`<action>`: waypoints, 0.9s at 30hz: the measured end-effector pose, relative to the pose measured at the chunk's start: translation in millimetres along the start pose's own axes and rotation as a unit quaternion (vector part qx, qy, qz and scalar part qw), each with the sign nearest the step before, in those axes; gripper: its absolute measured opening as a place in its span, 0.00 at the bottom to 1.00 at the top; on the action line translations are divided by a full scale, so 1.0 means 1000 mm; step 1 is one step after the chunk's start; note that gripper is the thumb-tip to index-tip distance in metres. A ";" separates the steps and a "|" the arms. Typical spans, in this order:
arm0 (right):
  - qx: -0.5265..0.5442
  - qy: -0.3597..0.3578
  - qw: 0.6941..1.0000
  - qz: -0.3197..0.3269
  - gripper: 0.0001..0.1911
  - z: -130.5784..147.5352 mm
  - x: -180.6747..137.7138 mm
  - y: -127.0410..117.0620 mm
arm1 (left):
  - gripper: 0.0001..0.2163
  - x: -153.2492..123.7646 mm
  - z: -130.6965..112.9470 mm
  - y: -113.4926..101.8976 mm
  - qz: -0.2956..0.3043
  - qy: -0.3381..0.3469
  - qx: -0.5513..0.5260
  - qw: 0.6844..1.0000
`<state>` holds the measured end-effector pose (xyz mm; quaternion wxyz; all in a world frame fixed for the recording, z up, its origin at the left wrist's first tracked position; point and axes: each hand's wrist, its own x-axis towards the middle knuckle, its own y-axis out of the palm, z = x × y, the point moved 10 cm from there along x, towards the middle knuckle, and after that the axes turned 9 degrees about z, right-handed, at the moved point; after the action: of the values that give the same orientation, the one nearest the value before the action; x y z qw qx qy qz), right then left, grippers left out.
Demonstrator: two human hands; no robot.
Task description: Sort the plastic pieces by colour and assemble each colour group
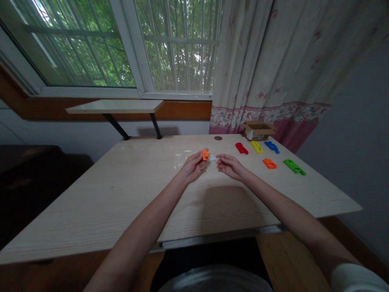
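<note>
My left hand [193, 167] pinches a small orange plastic piece [206, 154] between thumb and fingers, held above the table. Beside the orange piece, in the gap between my hands, is a small whitish piece [212, 158], too small to make out its kind. The fingertips of my right hand [230, 165] are closed at its right end. Whether the whitish piece touches the orange one I cannot tell.
On the table [121, 194], to the right, lie flat plastic pieces: red [241, 148], yellow [257, 147], blue [271, 147], orange [269, 163] and green [294, 166]. Behind them stands an open cardboard box [259, 132]. A dark round disc [218, 138] lies near the back edge; a raised shelf [115, 106] stands back left.
</note>
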<state>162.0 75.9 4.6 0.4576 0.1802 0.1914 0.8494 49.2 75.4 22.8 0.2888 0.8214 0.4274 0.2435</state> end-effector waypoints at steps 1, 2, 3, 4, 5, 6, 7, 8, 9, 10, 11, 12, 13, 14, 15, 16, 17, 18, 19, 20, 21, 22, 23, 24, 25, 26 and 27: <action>-0.003 -0.003 1.000 -0.002 0.12 0.000 0.000 0.000 | 0.12 0.000 0.000 0.000 -0.003 0.001 0.004 1.000; -0.007 -0.005 1.000 -0.003 0.12 0.001 0.000 -0.001 | 0.12 0.000 0.000 -0.001 -0.005 0.000 0.009 1.000; -0.011 -0.009 1.000 -0.005 0.12 0.002 0.001 -0.001 | 0.13 0.000 0.000 -0.001 -0.006 -0.001 0.015 1.000; -0.017 -0.013 1.000 -0.010 0.12 0.003 0.001 -0.002 | 0.13 0.000 0.001 -0.001 -0.005 -0.004 0.021 1.000; -0.023 -0.018 0.999 -0.016 0.12 0.004 0.001 -0.003 | 0.14 0.000 0.002 -0.001 -0.005 -0.006 0.027 1.000; -0.032 -0.026 0.999 -0.024 0.13 0.006 0.001 -0.005 | 0.15 0.000 0.002 -0.002 -0.007 -0.009 0.035 0.999; -0.046 -0.036 0.998 -0.035 0.13 0.008 0.001 -0.006 | 0.15 0.001 0.003 -0.003 -0.011 -0.010 0.044 0.999; -0.069 -0.049 0.995 -0.048 0.13 0.012 0.000 -0.008 | 0.16 0.001 0.003 -0.005 -0.019 -0.011 0.055 0.998; -0.101 -0.064 0.991 -0.058 0.13 0.016 -0.001 -0.007 | 0.16 0.002 0.003 -0.009 -0.030 -0.011 0.066 0.997; -0.141 -0.079 0.985 -0.067 0.14 0.020 -0.002 -0.006 | 0.17 0.002 0.003 -0.012 -0.043 -0.010 0.078 0.996; -0.184 -0.094 0.976 -0.073 0.15 0.024 -0.003 -0.003 | 0.18 0.002 0.003 -0.016 -0.057 -0.009 0.092 0.994; -0.226 -0.108 0.965 -0.078 0.16 0.028 -0.005 0.001 | 0.19 0.002 0.003 -0.020 -0.068 -0.007 0.105 0.992; -0.265 -0.122 0.953 -0.082 0.17 0.031 -0.006 0.005 | 0.19 0.003 0.003 -0.022 -0.077 -0.004 0.118 0.990; -0.296 -0.135 0.941 -0.087 0.18 0.033 -0.008 0.009 | 0.20 0.003 0.002 -0.024 -0.082 0.001 0.130 0.988; -0.320 -0.148 0.931 -0.097 0.18 0.034 -0.009 0.011 | 0.21 0.003 0.001 -0.025 -0.084 0.006 0.142 0.986; -0.338 -0.159 0.921 -0.111 0.17 0.036 -0.011 0.012 | 0.21 0.003 0.001 -0.025 -0.085 0.011 0.152 0.985; -0.350 -0.167 0.913 -0.125 0.17 0.036 -0.013 0.012 | 0.21 0.003 0.000 -0.024 -0.086 0.016 0.160 0.983; -0.357 -0.171 0.908 -0.141 0.16 0.037 -0.014 0.010 | 0.22 0.003 0.000 -0.023 -0.086 0.020 0.167 0.982; -0.358 -0.173 0.904 -0.155 0.15 0.037 -0.015 0.008 | 0.22 0.003 -0.001 -0.023 -0.086 0.024 0.173 0.981; -0.355 -0.174 0.904 -0.166 0.14 0.037 -0.016 0.006 | 0.22 0.003 -0.001 -0.022 -0.086 0.028 0.177 0.980; -0.345 -0.173 0.906 -0.172 0.14 0.037 -0.016 0.004 | 0.22 0.004 -0.002 -0.021 -0.086 0.031 0.182 0.979; -0.331 -0.172 0.911 -0.175 0.13 0.037 -0.015 0.003 | 0.22 0.004 -0.002 -0.020 -0.086 0.033 0.188 0.978; -0.313 -0.171 0.918 -0.175 0.12 0.036 -0.015 0.001 | 0.22 0.004 -0.002 -0.020 -0.086 0.035 0.194 0.977; -0.292 -0.170 0.925 -0.176 0.12 0.035 -0.014 0.000 | 0.22 0.004 -0.002 -0.019 -0.087 0.036 0.200 0.975; -0.272 -0.165 0.932 -0.176 0.11 0.034 -0.013 -0.002 | 0.21 0.004 -0.003 -0.020 -0.088 0.038 0.205 0.974; -0.251 -0.158 0.938 -0.179 0.10 0.032 -0.012 -0.004 | 0.21 0.004 -0.003 -0.020 -0.088 0.038 0.208 0.973; -0.228 -0.148 0.945 -0.182 0.10 0.029 -0.011 -0.007 | 0.21 0.004 -0.003 -0.020 -0.089 0.037 0.209 0.973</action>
<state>186.3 75.1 24.5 0.6565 0.1565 -0.0480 0.7364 38.3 89.2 12.2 0.1154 0.8125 0.5508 0.1524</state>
